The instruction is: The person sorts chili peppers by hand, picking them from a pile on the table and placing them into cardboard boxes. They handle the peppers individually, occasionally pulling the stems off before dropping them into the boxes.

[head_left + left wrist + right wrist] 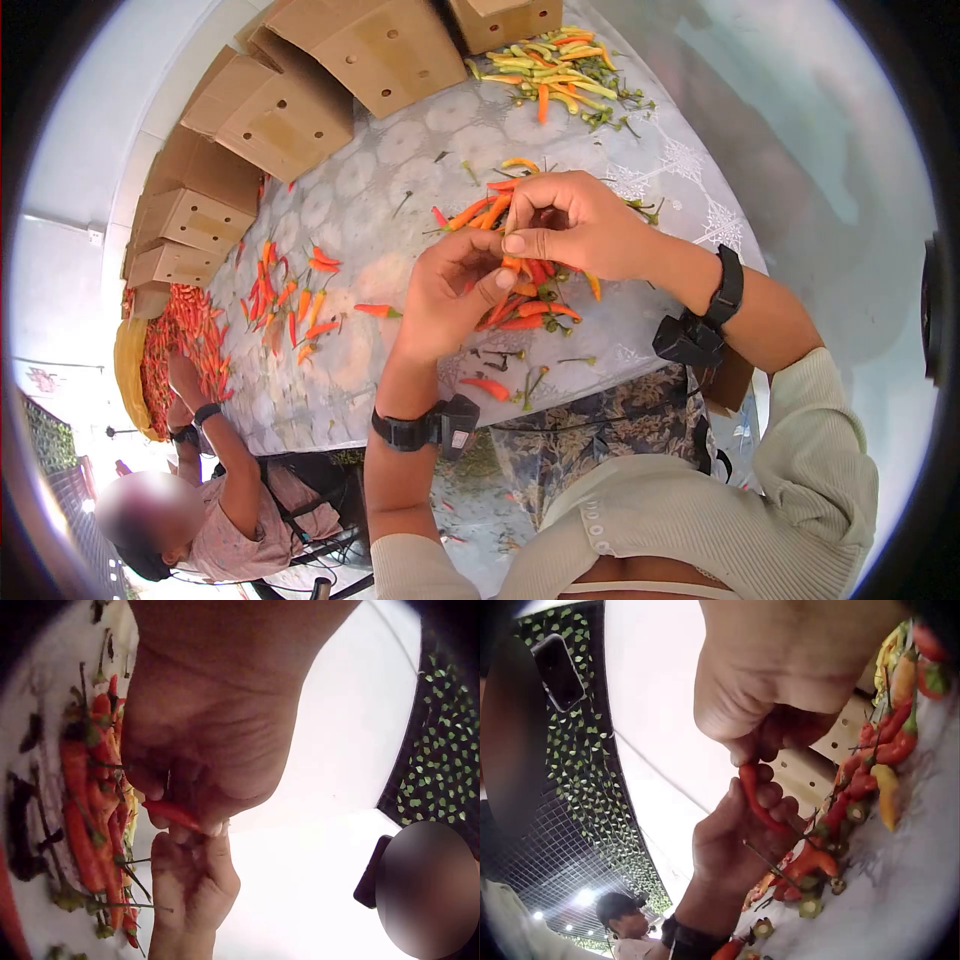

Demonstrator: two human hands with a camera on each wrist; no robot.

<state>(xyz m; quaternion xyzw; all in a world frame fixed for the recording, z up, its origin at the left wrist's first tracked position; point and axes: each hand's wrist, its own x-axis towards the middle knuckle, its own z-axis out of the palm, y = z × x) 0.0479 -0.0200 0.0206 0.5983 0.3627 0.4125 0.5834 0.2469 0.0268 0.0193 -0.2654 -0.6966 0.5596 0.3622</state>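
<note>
A red chili pepper (759, 802) is held between both hands, above a pile of chilies (530, 305) on the table. My left hand (450, 295) grips its body, with the fingers curled along it and the thumb against its side. My right hand (585, 230) pinches the upper end between thumb and fingertips, close to the left thumb. Those fingertips cover whatever stem is there. In the left wrist view the chili's red tip pokes out below the left hand's curled fingers. Orange and red chilies with green stems lie right beneath the hands.
Loose stems and a red chili (487, 388) lie near the table's front edge. Yellow-green chilies (560, 75) are heaped at the far right, beside cardboard boxes (365, 50). More chilies (290, 300) spread leftward. Another person (240, 490) reaches into a large red heap (185, 335).
</note>
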